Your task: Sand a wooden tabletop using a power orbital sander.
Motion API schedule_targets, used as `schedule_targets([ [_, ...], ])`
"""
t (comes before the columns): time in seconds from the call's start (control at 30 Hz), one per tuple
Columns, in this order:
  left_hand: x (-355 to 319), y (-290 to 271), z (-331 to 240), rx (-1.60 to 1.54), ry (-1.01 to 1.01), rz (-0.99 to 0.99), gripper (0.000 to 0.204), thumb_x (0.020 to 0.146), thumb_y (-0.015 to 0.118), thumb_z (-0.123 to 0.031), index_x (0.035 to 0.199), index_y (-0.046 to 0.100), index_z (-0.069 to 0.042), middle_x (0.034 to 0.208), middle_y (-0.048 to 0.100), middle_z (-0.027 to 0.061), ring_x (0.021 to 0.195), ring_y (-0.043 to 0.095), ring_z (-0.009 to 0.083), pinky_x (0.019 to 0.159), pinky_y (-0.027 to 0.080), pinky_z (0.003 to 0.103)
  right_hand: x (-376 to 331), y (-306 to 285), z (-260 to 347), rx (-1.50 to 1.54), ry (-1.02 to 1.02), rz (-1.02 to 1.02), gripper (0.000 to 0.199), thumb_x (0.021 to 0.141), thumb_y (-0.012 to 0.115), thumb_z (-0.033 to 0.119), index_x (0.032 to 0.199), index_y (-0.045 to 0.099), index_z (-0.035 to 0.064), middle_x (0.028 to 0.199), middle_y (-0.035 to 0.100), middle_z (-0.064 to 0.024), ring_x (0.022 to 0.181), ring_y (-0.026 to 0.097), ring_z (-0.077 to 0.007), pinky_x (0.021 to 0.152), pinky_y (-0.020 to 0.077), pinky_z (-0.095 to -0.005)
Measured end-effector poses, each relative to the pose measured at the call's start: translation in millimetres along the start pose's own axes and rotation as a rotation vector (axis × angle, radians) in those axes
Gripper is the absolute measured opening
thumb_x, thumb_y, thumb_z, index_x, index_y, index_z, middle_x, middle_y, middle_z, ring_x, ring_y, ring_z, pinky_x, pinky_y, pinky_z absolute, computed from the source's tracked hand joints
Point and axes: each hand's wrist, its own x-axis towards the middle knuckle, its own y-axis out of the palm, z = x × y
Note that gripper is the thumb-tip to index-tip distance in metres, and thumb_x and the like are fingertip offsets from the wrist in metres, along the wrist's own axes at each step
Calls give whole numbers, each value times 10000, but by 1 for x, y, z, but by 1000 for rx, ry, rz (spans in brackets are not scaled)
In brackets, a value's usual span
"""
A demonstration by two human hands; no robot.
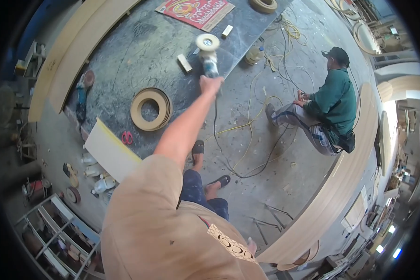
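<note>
My left hand (212, 85) reaches out over the table's right edge, fingers wrapped round the rear of a corded angle grinder (210, 66). Its teal body is blurred. The pale round disc at its far end is over the table; whether it touches is unclear. Two small pale blocks lie near it, one block (184, 63) to the left and another block (227, 31) beyond. Of my right hand (252, 245), only a bit shows beside my shirt, and its fingers are mostly hidden.
On the dusty table (126, 56) lie stacked wooden rings (140, 122), red-handled scissors (127, 137) and a second grinder (81, 100). A co-worker (335, 100) in green sits on the right. Yellow and black cables (247, 176) cross the floor. Curved wooden panels (331, 196) stand behind.
</note>
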Motion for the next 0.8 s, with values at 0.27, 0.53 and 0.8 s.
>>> schedule_targets([
  [0.27,76,-13,-26,615,171,-305,833,858,700,-517,1455,454,9,1505,465,233,1415,461,431,1138,407,560,-44,65,43,25,13,77,225,1022,688,243,981,707,22,824,695,-73,713,656,-164,648,540,-327],
  [0.53,-20,-17,56,440,559,-428,953,867,761,-485,1603,346,-45,1554,427,241,1435,417,439,1185,334,567,2,116,145,159,-439,98,411,990,729,232,1317,656,-6,1111,754,-135,972,742,-194,821,587,-340],
  [0.8,-263,-8,191,-197,-44,559,833,1021,589,-573,1645,342,-78,1706,294,147,1495,389,346,1202,341,504,-16,99,249,42,-1160,-116,596,1003,710,316,1468,535,-11,1462,584,-251,1386,543,-404,1170,428,-461],
])
